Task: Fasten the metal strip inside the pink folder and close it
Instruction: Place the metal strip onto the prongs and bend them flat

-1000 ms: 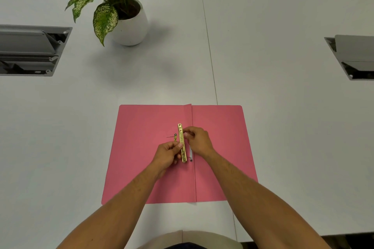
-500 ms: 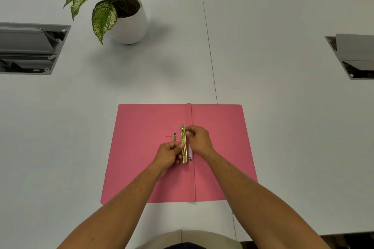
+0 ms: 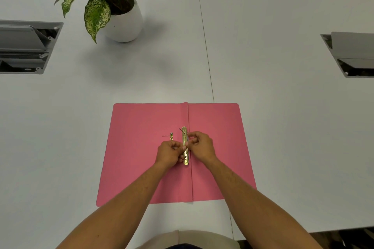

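The pink folder point(image 3: 137, 153) lies open and flat on the white table, its spine fold running down the middle. A gold metal strip point(image 3: 185, 141) lies along the fold, just left of it. A thin prong sticks up through the strip's far hole. My left hand point(image 3: 169, 152) pinches the strip's near half from the left. My right hand point(image 3: 200, 146) pinches the strip's middle from the right. A small gold fastener piece point(image 3: 171, 136) lies loose on the left flap, just beyond my left hand.
A potted plant point(image 3: 119, 16) in a white pot stands at the back left. Grey cable boxes are set into the table at the far left point(image 3: 24, 46) and far right point(image 3: 352, 54). A seam point(image 3: 204, 36) runs down the tabletop.
The strip has shifted right onto the fold line and lies flat. A prong now pokes up through its far hole. Both hands have closed in around the strip.
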`<state>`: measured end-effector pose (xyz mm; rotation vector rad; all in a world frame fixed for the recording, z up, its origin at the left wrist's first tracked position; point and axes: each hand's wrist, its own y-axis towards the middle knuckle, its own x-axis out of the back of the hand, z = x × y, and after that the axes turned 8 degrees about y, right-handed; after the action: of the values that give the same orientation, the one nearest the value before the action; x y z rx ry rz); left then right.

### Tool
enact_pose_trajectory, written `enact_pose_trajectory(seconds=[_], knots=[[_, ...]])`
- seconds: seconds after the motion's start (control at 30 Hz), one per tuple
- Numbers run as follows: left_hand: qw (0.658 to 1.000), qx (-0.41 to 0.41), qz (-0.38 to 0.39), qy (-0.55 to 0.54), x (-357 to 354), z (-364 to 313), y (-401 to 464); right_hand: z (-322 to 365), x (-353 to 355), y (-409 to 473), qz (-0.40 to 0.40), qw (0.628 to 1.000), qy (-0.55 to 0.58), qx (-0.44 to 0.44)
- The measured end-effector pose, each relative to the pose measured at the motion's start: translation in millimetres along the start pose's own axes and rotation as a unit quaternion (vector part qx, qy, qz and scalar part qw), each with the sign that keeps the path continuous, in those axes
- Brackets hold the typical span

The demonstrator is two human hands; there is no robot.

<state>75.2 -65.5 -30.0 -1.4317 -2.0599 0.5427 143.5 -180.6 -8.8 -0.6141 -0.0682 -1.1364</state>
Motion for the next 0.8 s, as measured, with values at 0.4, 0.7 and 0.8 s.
enact_pose_trajectory(seconds=[0.4,0.7,0.8], knots=[[0.987,-0.054,-0.031,0.151,-6.6,-4.4,4.7,-5.9,-1.4,0.7,-0.022,0.998,-0.052,0.020],[0.964,-0.115,-0.044,0.235,-9.4,-5.9,2.8,-8.3,-0.3,4.6,-0.016,0.997,-0.077,0.023],[0.955,-0.135,-0.048,0.259,-10.4,-3.8,1.6,-6.5,-2.2,9.9,-0.026,0.995,-0.091,0.037]])
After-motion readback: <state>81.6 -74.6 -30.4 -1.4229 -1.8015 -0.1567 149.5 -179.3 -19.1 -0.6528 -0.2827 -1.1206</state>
